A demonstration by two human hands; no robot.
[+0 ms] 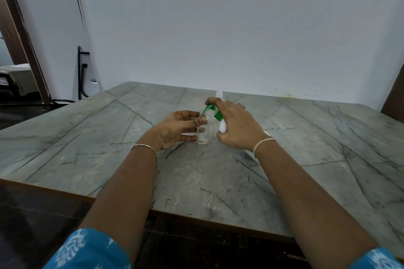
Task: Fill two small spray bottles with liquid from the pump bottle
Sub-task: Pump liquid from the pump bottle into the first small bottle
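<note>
A small clear spray bottle (204, 132) stands uncapped on the grey marble-look table (306, 148). My left hand (175, 130) holds it from the left, fingers and thumb curled round its body. My right hand (236, 124) rests on top of the white pump bottle (222, 127), fingers over its green pump head (211, 109). The green spout points into the small bottle's open neck. A little liquid lies in the small bottle's bottom. Most of the pump bottle is hidden behind my right hand. A white tip (219, 93), perhaps a second small bottle, shows behind my right hand.
A white flat object (249, 152) peeks out under my right wrist. The table meets a pale wall at the back. A doorway and a dark metal frame (82, 74) are off the table's left side. The table's front edge runs close to my body.
</note>
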